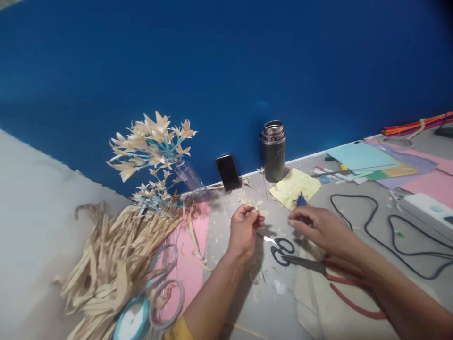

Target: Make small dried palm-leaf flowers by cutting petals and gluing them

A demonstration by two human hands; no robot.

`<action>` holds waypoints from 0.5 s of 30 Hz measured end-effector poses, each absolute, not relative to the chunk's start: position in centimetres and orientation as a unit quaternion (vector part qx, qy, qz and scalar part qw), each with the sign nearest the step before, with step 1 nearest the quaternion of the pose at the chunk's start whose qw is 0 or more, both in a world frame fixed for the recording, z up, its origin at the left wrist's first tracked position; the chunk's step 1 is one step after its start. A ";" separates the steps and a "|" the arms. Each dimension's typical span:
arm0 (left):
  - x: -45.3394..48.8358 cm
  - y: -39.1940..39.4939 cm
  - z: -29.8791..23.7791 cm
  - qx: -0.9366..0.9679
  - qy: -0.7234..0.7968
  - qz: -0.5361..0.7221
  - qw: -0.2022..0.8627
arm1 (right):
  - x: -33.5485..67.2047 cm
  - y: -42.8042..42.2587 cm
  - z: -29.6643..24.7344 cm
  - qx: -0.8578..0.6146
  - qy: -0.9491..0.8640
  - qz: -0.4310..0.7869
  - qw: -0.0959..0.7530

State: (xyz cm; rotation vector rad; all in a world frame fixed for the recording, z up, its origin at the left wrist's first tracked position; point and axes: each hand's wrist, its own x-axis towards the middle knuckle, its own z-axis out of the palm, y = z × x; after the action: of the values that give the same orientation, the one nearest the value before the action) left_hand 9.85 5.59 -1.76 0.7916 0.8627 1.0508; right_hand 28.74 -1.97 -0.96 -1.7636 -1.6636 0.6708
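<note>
My left hand [246,224] is closed in a pinch on a small pale corn husk piece [261,212], partly hidden by the fingers. To its right, my right hand [316,226] is curled around a blue glue gun [301,200]; only the blue front and dark tip show, pointing at a stained yellow sheet of paper [292,185]. Small scissors [283,250] with black handles lie below and between the hands. Under my right forearm are larger scissors [339,271] with red handles. Pale flowers [152,137] on blue stems lean from a clear container [193,182] at left.
Dried husks [113,264] pile up at left beside pink paper [193,241] and tape rolls [166,302]. A phone [228,172] and an open flask [274,153] stand near the blue wall. Right are a looped black cable [375,208] and coloured sheets [364,156].
</note>
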 end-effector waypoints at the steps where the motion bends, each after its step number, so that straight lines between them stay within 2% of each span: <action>1: 10.1 6.3 -1.8 0.368 0.392 0.470 0.700 | 29.9 -2.2 -1.1 -0.715 -0.623 0.188 0.255; 3: 10.8 7.8 -2.1 0.387 0.401 0.464 0.688 | 31.8 -2.6 -1.8 -0.774 -0.601 0.099 0.173; 6: 12.6 10.0 -2.9 0.410 0.412 0.456 0.674 | 33.3 -3.0 -3.3 -0.793 -0.595 0.057 0.114; 15: 18.0 13.5 -6.3 0.432 0.431 0.440 0.659 | 33.5 -2.6 -5.2 -0.790 -0.599 0.088 0.102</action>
State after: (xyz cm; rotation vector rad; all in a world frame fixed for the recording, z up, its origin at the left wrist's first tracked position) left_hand 18.00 13.50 -6.27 0.9788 0.9752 0.9954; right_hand 33.52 -2.62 -5.18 -2.3317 -1.7688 0.2586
